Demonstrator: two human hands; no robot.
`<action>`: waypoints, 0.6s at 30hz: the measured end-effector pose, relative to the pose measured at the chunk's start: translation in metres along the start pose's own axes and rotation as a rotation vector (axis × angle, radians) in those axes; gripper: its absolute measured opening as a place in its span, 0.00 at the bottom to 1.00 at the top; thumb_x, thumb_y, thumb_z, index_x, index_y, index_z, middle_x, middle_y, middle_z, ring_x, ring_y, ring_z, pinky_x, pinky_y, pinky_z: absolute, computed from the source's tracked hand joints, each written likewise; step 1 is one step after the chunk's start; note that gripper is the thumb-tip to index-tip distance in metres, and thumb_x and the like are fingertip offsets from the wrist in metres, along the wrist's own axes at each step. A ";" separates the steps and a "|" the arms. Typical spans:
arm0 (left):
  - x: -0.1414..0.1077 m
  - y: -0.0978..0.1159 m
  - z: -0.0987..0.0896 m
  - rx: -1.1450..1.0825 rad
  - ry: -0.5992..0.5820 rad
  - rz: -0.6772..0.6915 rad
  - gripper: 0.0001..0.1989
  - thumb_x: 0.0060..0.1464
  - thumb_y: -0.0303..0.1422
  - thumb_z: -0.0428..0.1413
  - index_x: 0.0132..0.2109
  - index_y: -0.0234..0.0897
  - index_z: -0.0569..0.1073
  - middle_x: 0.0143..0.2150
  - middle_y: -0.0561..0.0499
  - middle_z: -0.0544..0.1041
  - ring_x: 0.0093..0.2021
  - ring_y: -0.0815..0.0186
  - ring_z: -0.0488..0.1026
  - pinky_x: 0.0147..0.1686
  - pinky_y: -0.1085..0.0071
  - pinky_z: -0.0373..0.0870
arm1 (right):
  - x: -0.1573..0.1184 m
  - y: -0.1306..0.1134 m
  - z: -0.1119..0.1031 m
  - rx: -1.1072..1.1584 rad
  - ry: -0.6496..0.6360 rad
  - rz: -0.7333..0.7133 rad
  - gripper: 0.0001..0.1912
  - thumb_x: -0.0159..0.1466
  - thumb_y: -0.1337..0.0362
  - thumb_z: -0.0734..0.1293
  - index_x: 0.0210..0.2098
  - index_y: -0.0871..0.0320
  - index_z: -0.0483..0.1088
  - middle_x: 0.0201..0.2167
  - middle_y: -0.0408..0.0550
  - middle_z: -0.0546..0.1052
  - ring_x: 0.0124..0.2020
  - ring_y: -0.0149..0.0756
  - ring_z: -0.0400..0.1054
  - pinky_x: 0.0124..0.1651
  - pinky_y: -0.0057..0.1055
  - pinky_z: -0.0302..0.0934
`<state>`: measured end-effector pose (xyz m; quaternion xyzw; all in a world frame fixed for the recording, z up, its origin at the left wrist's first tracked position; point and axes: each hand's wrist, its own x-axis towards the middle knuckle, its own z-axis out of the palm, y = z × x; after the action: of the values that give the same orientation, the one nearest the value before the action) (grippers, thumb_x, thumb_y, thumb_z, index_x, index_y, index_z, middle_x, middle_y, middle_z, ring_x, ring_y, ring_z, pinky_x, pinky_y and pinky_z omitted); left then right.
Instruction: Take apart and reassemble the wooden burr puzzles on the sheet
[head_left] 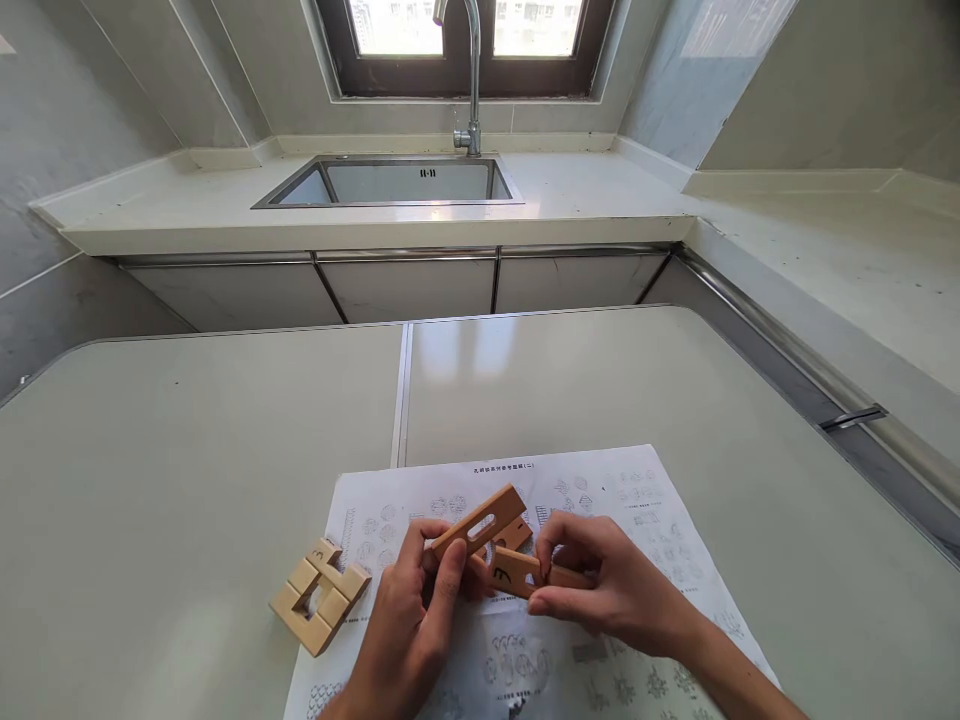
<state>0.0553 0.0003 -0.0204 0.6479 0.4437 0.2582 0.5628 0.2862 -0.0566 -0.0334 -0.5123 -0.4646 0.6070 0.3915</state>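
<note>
My left hand (420, 610) is closed around a slotted reddish-brown wooden piece (469, 527), tilted up to the right. Behind it, another brown piece (516, 532) shows partly; what supports it is hidden. Thumb and fingers of my right hand (592, 572) pinch a second slotted brown piece (511, 573) with a dark mark on its left end. The pieces are close together, and whether they touch is unclear. Left of my hands lies a pale wooden block assembly (341, 598) with a square hole, partly over the edge of a printed sheet (600, 480).
The sheet of diagrams lies on a pale table (225, 430) with a white seam. Beyond the table stand a counter (577, 190), a sink (412, 182) and a faucet (474, 90) under a window. Another counter (847, 250) runs along the right.
</note>
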 end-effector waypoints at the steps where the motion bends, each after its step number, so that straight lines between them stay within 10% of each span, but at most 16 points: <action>1: -0.001 0.000 0.001 -0.008 -0.009 -0.014 0.16 0.72 0.51 0.48 0.45 0.44 0.67 0.32 0.52 0.81 0.33 0.60 0.80 0.37 0.68 0.76 | 0.001 -0.001 0.001 0.083 -0.018 0.048 0.22 0.59 0.51 0.81 0.32 0.54 0.66 0.20 0.33 0.66 0.17 0.23 0.51 0.18 0.24 0.46; 18: -0.009 -0.005 0.014 -0.118 0.096 0.046 0.15 0.70 0.48 0.55 0.48 0.41 0.74 0.35 0.51 0.81 0.36 0.63 0.78 0.40 0.71 0.75 | 0.005 -0.005 0.013 0.341 0.038 0.103 0.25 0.63 0.49 0.78 0.35 0.54 0.60 0.28 0.39 0.79 0.09 0.17 0.59 0.11 0.15 0.46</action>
<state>0.0611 -0.0144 -0.0265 0.6104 0.4391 0.3279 0.5720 0.2725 -0.0530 -0.0293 -0.4730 -0.3204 0.6866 0.4498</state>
